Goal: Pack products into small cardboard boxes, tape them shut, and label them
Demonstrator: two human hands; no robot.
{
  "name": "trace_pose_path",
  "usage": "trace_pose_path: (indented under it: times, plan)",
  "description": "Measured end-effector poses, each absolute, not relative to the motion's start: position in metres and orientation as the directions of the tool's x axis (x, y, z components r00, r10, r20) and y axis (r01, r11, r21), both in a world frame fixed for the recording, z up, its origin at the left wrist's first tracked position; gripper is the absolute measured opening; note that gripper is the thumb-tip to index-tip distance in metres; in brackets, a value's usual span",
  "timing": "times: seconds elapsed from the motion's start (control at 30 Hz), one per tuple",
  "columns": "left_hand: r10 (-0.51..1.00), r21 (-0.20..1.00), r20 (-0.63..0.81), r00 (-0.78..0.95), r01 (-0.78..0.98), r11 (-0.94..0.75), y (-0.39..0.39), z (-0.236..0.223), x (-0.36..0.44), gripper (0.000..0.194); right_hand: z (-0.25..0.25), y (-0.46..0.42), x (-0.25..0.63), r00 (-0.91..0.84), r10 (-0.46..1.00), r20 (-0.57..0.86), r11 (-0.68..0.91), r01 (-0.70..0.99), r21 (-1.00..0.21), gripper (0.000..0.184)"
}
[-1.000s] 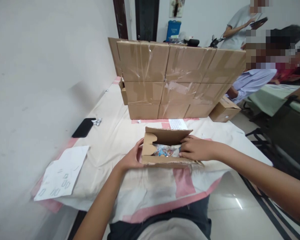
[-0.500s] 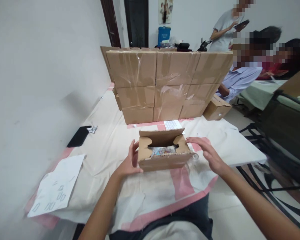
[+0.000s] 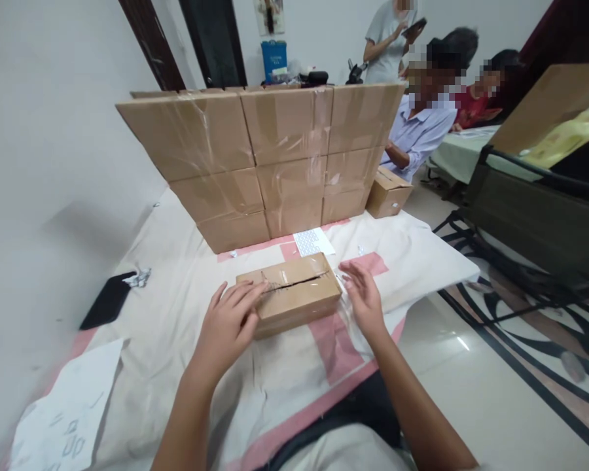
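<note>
In front of me a small cardboard box [image 3: 297, 297] lies on the cloth-covered table, its top flaps folded down with a narrow dark gap between them. My left hand [image 3: 233, 317] rests on the box's left end, fingers stretched over the top flaps. At the right end my right hand [image 3: 366, 297] is beside the box with its fingers extended; whether the fingertips touch the cardboard I cannot tell. What is inside the box is hidden by the flaps.
Behind the box stands a wall of stacked, taped cartons [image 3: 289, 157]. Another carton [image 3: 389, 193] sits at its right. A printed sheet [image 3: 314, 242], a black phone [image 3: 107, 301] and a drawn-on paper [image 3: 66, 412] lie on the table [image 3: 422, 255]. Several people are at the back right.
The box's raised flaps have been folded down, covering the patterned contents. My left hand has moved from the box's side onto its top. The camera view has turned to the right.
</note>
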State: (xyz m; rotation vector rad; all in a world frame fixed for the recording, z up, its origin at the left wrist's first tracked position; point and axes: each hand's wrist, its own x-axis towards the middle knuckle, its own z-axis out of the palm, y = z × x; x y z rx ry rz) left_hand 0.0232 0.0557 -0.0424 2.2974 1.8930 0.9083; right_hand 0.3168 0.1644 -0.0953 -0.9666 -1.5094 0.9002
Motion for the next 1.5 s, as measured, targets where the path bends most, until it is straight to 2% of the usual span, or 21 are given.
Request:
trace_pose_path:
  times: [0.07,0.13,0.23,0.37,0.47,0.53,0.6,0.67,0.73,0.77,0.83,1.0,1.17,1.33,1.5]
  plan:
    - [0.920,0.254,0.382,0.084,0.948,-0.192,0.052,-0.037,0.039,0.051,-0.098,0.175,0.337,-0.021,0.953,0.302,0.300,0.198,-0.933,0.031]
    - [0.921,0.178,0.383,0.076,0.972,-0.154,0.054,-0.037,0.051,0.048,-0.104,0.186,0.355,0.008,0.983,0.182,0.173,0.259,-0.950,0.031]
    - [0.909,0.147,0.411,0.072,0.979,-0.144,0.060,-0.043,0.050,0.047,-0.116,0.197,0.371,-0.027,0.999,0.045,0.051,0.277,-0.960,0.035]
    - [0.901,0.147,0.434,0.027,0.984,-0.100,0.063,-0.046,0.026,0.042,-0.122,0.198,0.376,-0.078,0.997,-0.030,-0.009,0.264,-0.965,0.035]
    - [0.854,0.087,0.521,0.011,0.994,-0.066,0.060,-0.044,0.025,0.041,-0.120,0.197,0.373,-0.084,0.994,-0.069,-0.045,0.252,-0.967,0.036]
    - [0.756,0.041,0.650,0.071,0.991,-0.129,0.059,-0.048,0.045,0.037,-0.120,0.196,0.370,-0.076,0.993,-0.091,-0.069,0.248,-0.966,0.038]
    - [0.630,0.025,0.752,0.191,0.948,-0.318,0.064,-0.057,0.081,0.030,-0.120,0.197,0.368,-0.065,0.992,-0.108,-0.090,0.240,-0.967,0.043]
    - [0.581,0.047,0.729,0.361,0.821,-0.569,0.077,-0.071,0.125,0.026,-0.119,0.198,0.366,-0.065,0.991,-0.119,-0.101,0.227,-0.969,0.045]
    - [0.658,0.108,0.592,0.465,0.764,-0.636,0.098,-0.086,0.166,0.034,-0.117,0.200,0.365,-0.077,0.990,-0.119,-0.101,0.214,-0.972,0.046]
    - [0.704,0.150,0.518,0.485,0.759,-0.634,0.111,-0.094,0.184,0.046,-0.116,0.202,0.365,-0.084,0.989,-0.118,-0.098,0.209,-0.973,0.046]
    - [0.804,0.273,0.429,0.412,0.789,-0.550,0.135,-0.107,0.208,0.066,-0.113,0.205,0.365,-0.099,0.988,-0.118,-0.096,0.202,-0.975,0.047]
    - [0.881,0.399,0.427,0.206,0.831,-0.387,0.167,-0.134,0.223,0.074,-0.114,0.212,0.366,-0.106,0.982,-0.153,-0.128,0.214,-0.968,0.050]
    - [0.893,0.492,0.439,0.095,0.806,-0.328,0.169,-0.145,0.216,0.094,-0.114,0.212,0.362,-0.102,0.978,-0.181,-0.154,0.227,-0.962,0.048]
    - [0.904,0.510,0.424,0.044,0.813,-0.279,0.170,-0.145,0.216,0.093,-0.105,0.205,0.355,-0.126,0.968,-0.216,-0.187,0.210,-0.960,0.040]
    - [0.905,0.507,0.424,0.041,0.817,-0.274,0.170,-0.142,0.215,0.092,-0.098,0.200,0.350,-0.106,0.979,-0.175,-0.155,0.174,-0.972,0.029]
